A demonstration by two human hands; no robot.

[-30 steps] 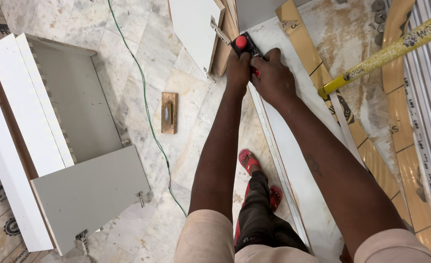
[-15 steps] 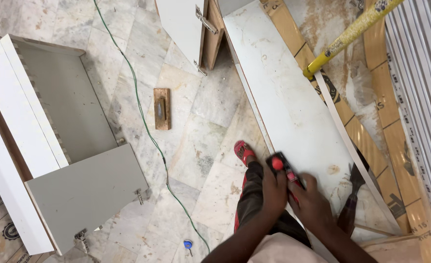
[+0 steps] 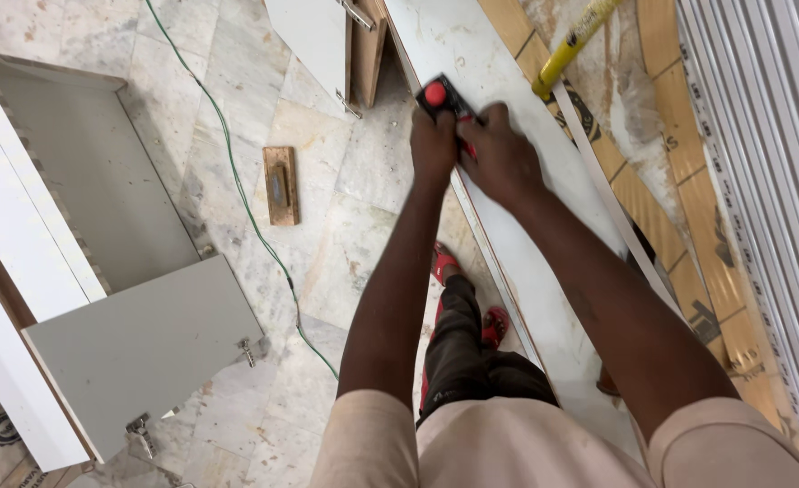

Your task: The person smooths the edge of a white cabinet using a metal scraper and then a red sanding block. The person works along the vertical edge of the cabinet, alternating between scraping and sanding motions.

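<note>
A small black hand tool with a red round knob (image 3: 439,96) rides on the left edge of a long white board (image 3: 544,271) that runs away from me. My left hand (image 3: 434,145) grips the tool from the left side. My right hand (image 3: 500,155) presses down on it from the right, over the board's face. Both arms are stretched forward.
A white cabinet carcass (image 3: 65,262) with a hinged door lies on the marble floor at left. A green cable (image 3: 237,181) crosses the floor past a small wooden block (image 3: 280,185). A yellow level (image 3: 573,41) and a thin white strip (image 3: 612,217) lie beside the board. Ribbed white panels (image 3: 761,181) stand at right.
Both hands slid the tool along the board's edge: far a second ago, close to my body half a second ago, far along the board again now.
</note>
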